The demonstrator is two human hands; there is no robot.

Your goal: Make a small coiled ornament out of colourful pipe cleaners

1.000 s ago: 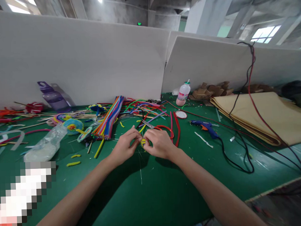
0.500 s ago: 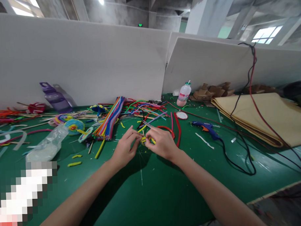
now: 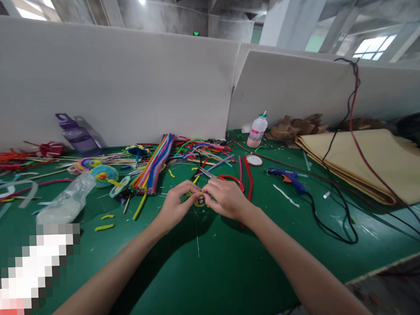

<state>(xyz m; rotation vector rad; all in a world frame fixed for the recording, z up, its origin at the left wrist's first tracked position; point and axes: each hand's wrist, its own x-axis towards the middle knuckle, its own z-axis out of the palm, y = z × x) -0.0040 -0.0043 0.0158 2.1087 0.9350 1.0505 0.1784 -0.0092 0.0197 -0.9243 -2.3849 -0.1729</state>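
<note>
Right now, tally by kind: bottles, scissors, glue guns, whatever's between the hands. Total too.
Bottles: 2 (purple bottle, pink-labelled bottle)
Scissors: 1
Glue gun: 1
Small yellow piece between left hand and right hand: 1
Total: 5

The left hand (image 3: 177,205) and right hand (image 3: 227,200) pinch a small yellow craft piece (image 3: 201,202) over the green table (image 3: 207,281). Red-handled scissors (image 3: 207,173) lie just beyond; a blue hot-glue gun (image 3: 289,177) rests to the right.
</note>
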